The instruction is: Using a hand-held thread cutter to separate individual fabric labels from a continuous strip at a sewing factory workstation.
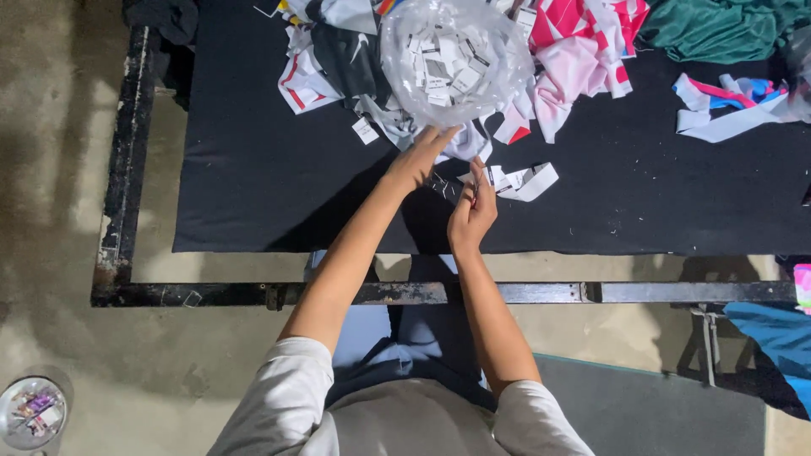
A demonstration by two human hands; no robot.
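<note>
Both hands worked at the near edge of the black table [253, 194]. Left hand [420, 156] stretched flat-fingered toward the clear bag [456, 59] of small tags — holding nothing. Right hand [471, 211] was pinched, probably on one tag; the view was poor — beside white strips [528, 180].

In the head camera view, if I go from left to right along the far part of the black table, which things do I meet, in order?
White and black fabric pieces → clear plastic bag of small white labels → pink and white fabric → green cloth. The left hand reaches just under the bag.
</note>
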